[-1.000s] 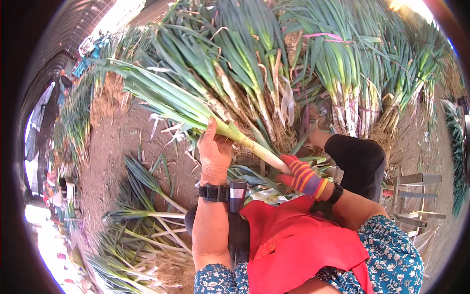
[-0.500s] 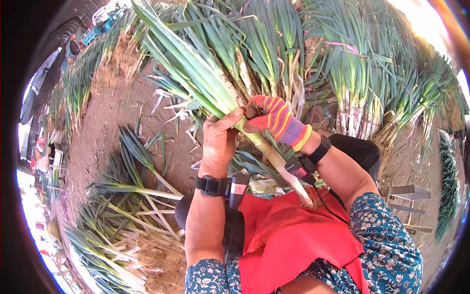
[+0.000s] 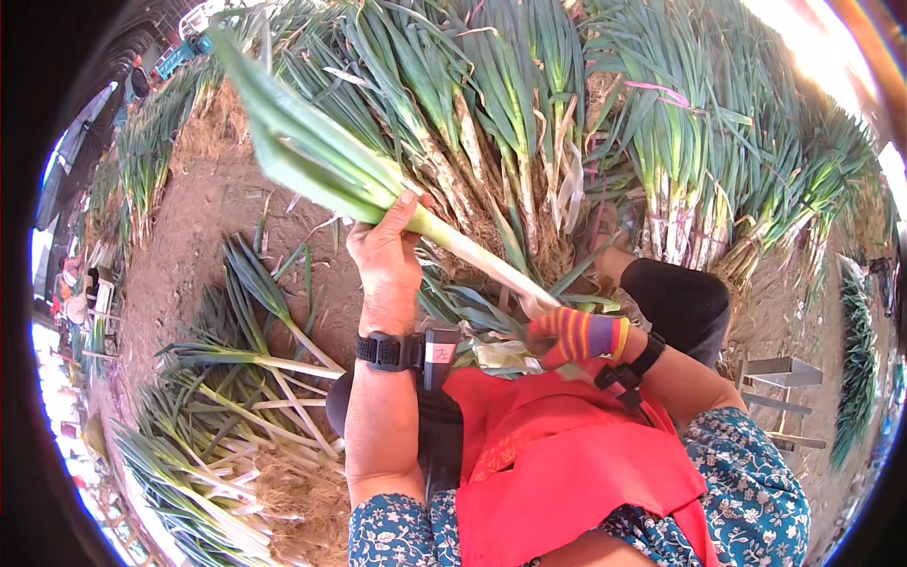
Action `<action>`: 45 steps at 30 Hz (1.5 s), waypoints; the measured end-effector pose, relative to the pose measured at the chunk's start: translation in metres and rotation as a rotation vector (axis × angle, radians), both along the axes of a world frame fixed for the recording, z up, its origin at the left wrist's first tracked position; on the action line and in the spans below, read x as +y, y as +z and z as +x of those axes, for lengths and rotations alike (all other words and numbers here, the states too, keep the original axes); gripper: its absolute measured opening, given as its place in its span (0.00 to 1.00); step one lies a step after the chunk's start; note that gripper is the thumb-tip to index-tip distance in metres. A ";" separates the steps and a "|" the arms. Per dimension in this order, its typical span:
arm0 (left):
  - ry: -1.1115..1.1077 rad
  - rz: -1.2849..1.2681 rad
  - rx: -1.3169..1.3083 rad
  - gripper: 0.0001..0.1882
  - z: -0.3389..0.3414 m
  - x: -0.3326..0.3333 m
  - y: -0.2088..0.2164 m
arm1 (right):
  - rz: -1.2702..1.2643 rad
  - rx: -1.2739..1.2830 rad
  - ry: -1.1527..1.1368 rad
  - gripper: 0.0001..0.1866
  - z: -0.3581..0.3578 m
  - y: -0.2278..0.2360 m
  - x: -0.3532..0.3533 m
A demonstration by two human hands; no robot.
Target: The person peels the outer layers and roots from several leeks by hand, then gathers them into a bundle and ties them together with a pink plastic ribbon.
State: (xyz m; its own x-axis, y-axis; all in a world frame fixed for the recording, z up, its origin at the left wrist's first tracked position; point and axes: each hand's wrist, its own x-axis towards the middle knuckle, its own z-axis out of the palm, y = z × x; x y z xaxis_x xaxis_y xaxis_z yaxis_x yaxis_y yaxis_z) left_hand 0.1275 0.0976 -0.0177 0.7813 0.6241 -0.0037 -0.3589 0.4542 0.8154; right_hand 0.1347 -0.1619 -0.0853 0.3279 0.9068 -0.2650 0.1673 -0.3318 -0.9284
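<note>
A long green onion (image 3: 472, 253) lies slantwise in front of me, leaves toward the upper left and white stalk toward the lower right. My bare left hand (image 3: 385, 260) is closed round it where the leaves meet the stalk, thumb on top. Lower down, my right hand (image 3: 578, 336), in a striped purple, orange and yellow glove, is closed at the root end, just above my red apron (image 3: 576, 444). The glove hides most of that end, and whether a loose outer skin is also in the fingers cannot be made out.
Loose green onions (image 3: 208, 402) with tangled roots lie in a pile on my left. Upright bundles (image 3: 685, 161) stand ahead, one tied with pink string. A small metal stand (image 3: 784, 373) is on the right. Leaf scraps (image 3: 505, 355) lie below the stalk.
My right hand has slid from beside the left hand down the stalk to its root end. My left hand has shifted slightly left with the green onion, whose leaves have swung left.
</note>
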 end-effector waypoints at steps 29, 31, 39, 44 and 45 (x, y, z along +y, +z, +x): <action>-0.369 0.020 -0.315 0.14 -0.023 0.003 0.014 | 0.117 -0.412 -0.553 0.05 0.059 -0.022 0.035; -0.423 -0.040 -0.355 0.14 -0.024 0.001 0.019 | -0.039 -0.158 -0.254 0.10 0.067 -0.040 0.018; -0.226 -0.056 -0.267 0.14 -0.023 0.011 0.012 | -0.258 -0.678 -0.391 0.15 0.036 -0.031 -0.015; 0.016 -0.102 -0.158 0.15 -0.020 0.011 0.004 | 0.257 -1.103 -0.251 0.20 0.002 0.046 0.015; 0.009 -0.121 -0.167 0.17 -0.016 0.012 0.000 | 0.299 -1.322 -0.153 0.21 0.002 0.042 0.021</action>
